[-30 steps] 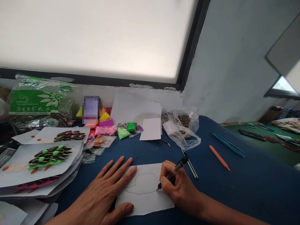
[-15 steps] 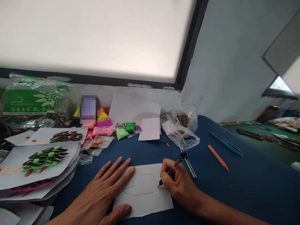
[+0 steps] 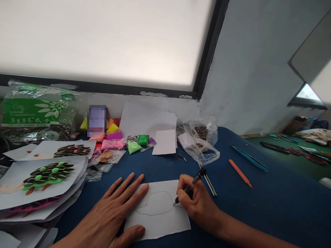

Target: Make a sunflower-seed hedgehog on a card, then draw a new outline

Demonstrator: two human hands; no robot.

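A white sheet of paper (image 3: 165,225) lies on the blue tabletop in front of me, with a thin rounded outline drawn on it that narrows to a point at the left. My left hand (image 3: 116,210) rests flat with spread fingers over the sheet's left edge. In my right hand (image 3: 198,203) a black pen (image 3: 192,186) is gripped, its tip touching the right side of the outline. Just behind that hand lies a slim metallic tool (image 3: 210,184), partly hidden by the pen and fingers.
Hedgehog pictures with sunflower seeds (image 3: 49,175) are stacked at left. Behind are colourful clay packets (image 3: 113,144), a green seed bag (image 3: 33,110), blank paper (image 3: 165,143) and a plastic bag of seeds (image 3: 201,134). An orange tool (image 3: 240,174) and blue tweezers (image 3: 249,158) lie right.
Almost nothing differs. The whole view has shifted very slightly; both hands, the pen and the sheet keep their places.
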